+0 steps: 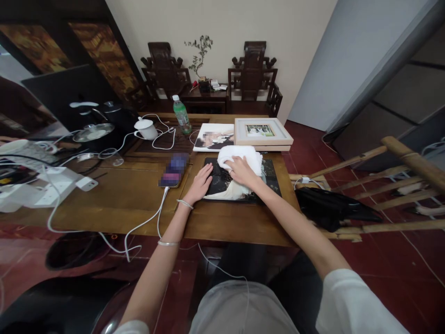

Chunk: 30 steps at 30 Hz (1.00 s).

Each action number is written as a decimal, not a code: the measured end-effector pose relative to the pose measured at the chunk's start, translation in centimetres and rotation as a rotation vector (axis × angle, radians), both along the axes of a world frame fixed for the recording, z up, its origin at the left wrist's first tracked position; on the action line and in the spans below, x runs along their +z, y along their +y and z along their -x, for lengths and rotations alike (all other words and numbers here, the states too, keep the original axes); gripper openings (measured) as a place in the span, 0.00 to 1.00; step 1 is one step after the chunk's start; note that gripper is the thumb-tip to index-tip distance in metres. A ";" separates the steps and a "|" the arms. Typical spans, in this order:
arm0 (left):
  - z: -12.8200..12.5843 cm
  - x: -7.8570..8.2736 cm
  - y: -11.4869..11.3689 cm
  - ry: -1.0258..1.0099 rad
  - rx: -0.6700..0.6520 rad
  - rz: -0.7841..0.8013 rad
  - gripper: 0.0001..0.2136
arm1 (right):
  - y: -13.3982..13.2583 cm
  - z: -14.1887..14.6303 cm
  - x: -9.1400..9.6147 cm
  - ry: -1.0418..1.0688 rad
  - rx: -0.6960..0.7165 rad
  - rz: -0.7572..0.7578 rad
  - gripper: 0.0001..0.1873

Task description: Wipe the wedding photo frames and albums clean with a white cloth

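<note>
A dark framed picture [269, 178] lies flat on the wooden table [222, 218] in front of me. My left hand [200, 183] rests flat on its left edge, fingers stretched out. My right hand [241, 170] presses a white cloth [239, 155] onto the picture's surface, fingers spread over the cloth. A phone [174, 170] on a white cable lies just left of the picture.
Behind the picture lie an unframed print [213, 138] and a light wooden frame [262, 132]. A green bottle [181, 114], white cup [146, 128], kettle, cables and power strips [52, 185] crowd the table's left. A bamboo rack [382, 185] with a black bag [330, 206] stands right.
</note>
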<state>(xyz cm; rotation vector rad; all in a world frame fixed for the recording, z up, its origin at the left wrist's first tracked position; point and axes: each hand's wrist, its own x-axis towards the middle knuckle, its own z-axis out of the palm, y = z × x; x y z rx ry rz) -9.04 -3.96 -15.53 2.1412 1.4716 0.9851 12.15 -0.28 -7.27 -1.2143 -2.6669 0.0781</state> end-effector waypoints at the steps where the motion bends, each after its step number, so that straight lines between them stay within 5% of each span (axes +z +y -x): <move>1: 0.0 0.0 0.0 -0.004 0.001 0.001 0.23 | -0.6 0.1 -0.1 0.000 -0.003 -0.002 0.22; 9: -0.2 -0.2 -0.1 -0.029 0.025 0.017 0.22 | -12.2 -1.8 -0.4 -0.006 0.211 0.082 0.19; 12: -0.2 -0.2 -0.1 -0.028 0.024 0.011 0.22 | -14.4 -3.2 0.2 -0.021 0.300 0.129 0.19; 18: -0.1 -0.4 0.0 -0.033 0.011 -0.005 0.22 | -9.8 -4.1 0.3 -0.011 0.190 0.103 0.21; 24: -0.4 0.5 -0.3 -0.071 0.018 0.026 0.23 | -3.3 -0.6 -0.4 -0.010 -0.017 -0.016 0.20; 30: -0.9 2.5 -1.6 -0.259 0.114 -0.037 0.27 | -6.0 2.2 -1.2 -0.001 0.192 -0.036 0.19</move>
